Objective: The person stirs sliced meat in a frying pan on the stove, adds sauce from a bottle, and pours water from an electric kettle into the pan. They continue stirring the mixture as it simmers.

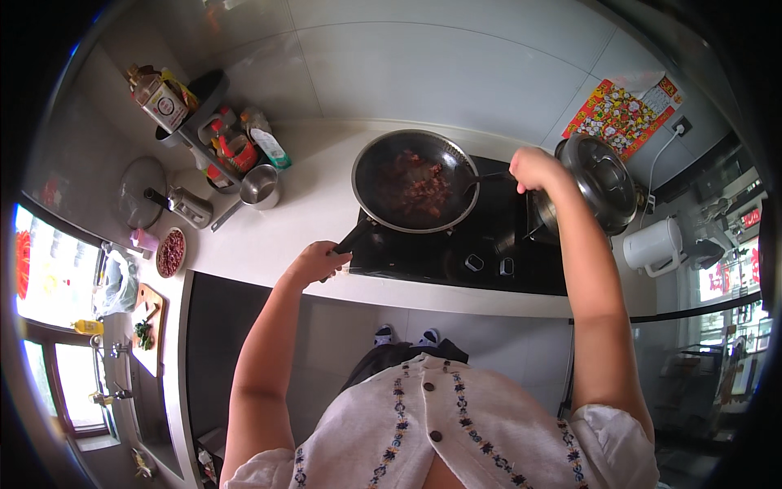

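Observation:
My left hand (317, 260) is closed around the black handle of a wok (360, 205), which sits on the left part of a black cooktop (403, 260). Pieces of browned, reddish food (424, 189) lie in the bottom and towards the right of the wok. From the right, my right hand (534, 170) grips the handle of a dark spatula (467, 180), whose blade is inside the wok against its right side. A little haze hangs over the food.
A lidded metal pot (595, 183) stands right of my right hand, with a white electric kettle (654, 246) beyond it. To the left are a small steel pot (261, 188), a bottle rack (208, 153), a bowl of red beans (171, 252) and a cutting board (153, 354) with greens.

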{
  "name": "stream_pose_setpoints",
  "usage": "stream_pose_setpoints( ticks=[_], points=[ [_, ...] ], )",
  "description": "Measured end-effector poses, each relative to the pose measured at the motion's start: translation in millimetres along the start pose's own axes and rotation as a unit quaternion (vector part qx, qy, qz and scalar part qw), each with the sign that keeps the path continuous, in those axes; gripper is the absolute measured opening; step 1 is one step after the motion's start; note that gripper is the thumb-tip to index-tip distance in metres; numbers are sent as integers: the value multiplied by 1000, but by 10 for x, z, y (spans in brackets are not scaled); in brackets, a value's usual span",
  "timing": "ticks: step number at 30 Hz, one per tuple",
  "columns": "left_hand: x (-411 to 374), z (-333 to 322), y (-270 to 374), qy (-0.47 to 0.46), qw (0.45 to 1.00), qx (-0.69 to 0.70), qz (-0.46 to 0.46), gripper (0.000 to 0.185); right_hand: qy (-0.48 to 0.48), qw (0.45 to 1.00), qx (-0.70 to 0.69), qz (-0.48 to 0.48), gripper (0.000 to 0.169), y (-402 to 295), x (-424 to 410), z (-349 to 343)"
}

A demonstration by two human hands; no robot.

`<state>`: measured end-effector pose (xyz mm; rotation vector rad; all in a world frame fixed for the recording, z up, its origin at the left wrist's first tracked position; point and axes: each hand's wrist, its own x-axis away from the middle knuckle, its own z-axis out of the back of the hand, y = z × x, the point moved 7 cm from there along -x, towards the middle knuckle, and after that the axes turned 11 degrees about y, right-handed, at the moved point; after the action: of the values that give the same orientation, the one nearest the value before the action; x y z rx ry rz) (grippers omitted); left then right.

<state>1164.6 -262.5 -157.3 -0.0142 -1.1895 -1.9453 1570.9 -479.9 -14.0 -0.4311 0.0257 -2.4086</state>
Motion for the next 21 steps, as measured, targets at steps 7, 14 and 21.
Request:
stream_pose_setpoints(
  ticks=[7,14,21],
  points=[
    [25,-22,-64,-12,999,33,-8,29,1,983,-179,37,19,-212,-301,-61],
    [28,-6,-56,-27,999,17,10,24,78,986,-115,95,23,-582,-54,-266],
    [10,-30,-113,-28,998,62,-2,28,114,988,-76,67,22,-711,361,-438]
  ],
)
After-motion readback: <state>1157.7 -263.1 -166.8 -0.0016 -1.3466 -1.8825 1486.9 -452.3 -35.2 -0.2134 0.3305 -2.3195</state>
